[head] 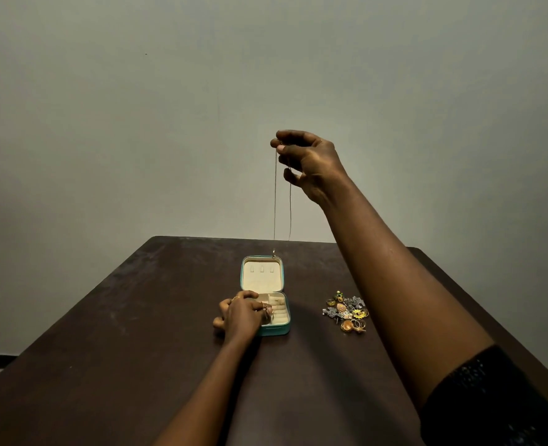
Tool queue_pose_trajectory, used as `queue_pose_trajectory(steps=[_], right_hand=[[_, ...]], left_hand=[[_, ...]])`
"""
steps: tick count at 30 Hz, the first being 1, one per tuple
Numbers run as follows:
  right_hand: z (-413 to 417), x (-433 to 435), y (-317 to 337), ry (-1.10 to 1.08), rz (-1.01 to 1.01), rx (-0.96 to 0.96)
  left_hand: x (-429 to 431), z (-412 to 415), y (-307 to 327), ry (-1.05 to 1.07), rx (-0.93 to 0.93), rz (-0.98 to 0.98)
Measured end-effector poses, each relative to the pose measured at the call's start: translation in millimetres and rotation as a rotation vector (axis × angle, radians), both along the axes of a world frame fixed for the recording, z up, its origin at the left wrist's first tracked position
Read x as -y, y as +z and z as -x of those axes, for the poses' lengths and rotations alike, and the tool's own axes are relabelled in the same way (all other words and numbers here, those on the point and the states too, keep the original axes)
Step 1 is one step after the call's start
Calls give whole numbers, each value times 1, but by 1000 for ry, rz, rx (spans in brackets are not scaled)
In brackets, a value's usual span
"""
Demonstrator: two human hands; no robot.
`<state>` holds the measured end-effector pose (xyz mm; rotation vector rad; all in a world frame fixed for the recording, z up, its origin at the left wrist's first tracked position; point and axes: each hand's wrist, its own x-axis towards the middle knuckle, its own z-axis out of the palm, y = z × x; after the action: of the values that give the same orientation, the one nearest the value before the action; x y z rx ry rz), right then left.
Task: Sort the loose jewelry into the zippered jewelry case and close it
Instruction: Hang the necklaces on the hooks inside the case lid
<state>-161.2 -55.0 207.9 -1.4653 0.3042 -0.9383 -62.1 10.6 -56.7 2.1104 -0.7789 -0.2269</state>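
**A:** What is closest to us?

**B:** The dark brown table (137,365). A black sleeve (478,397) covers the top of the right arm.

**A:** Where is the left hand (242,315)?

**B:** It rests on the left side of the teal jewelry case (277,329). The fingers are curled and pressed close together over the bottom tray. It has rings on. I cannot tell if it pinches anything small.

**A:** Is the case open?

**B:** Yes. The lid (262,273) lies flat behind the tray. Inside it is cream, with three little slots. The tray has small cream boxes.

**A:** And the loose jewelry?

**B:** A small pile of jewelry (346,312) sits on the table to the right of the case, apart from it. It has gold, yellow and silver bits.

**A:** What does the right hand (308,162) do?

**B:** It is high up in front of the grey wall (137,107). Thumb and fingertips pinch a thin chain necklace (275,204). The chain hangs down in two strands. Its lower end, with a small clasp, is just above the far edge of the lid.
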Motion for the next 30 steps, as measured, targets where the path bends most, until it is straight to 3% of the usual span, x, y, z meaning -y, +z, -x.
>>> queue_pose_trajectory(steps=[11, 15, 18, 21, 23, 26, 30], right_hand=[[5, 0, 7, 34, 23, -77], [7, 0, 5, 40, 23, -91], [9, 1, 3, 63, 34, -133], [11, 0, 1, 79, 47, -180], [13, 0, -2, 78, 52, -196], [16, 1, -8, 70, 48, -214], [21, 7, -18, 33, 27, -232]], left_hand=[[5, -2, 22, 34, -40, -157], [1, -8, 32, 6, -94, -127], [-2, -7, 51, -22, -118, 43], [-9, 13, 85, -198, -374, 489], [-11, 24, 104, -302, -522, 680], [-10, 34, 117, -401, -467, 721], [1, 39, 113, -275, -315, 691]])
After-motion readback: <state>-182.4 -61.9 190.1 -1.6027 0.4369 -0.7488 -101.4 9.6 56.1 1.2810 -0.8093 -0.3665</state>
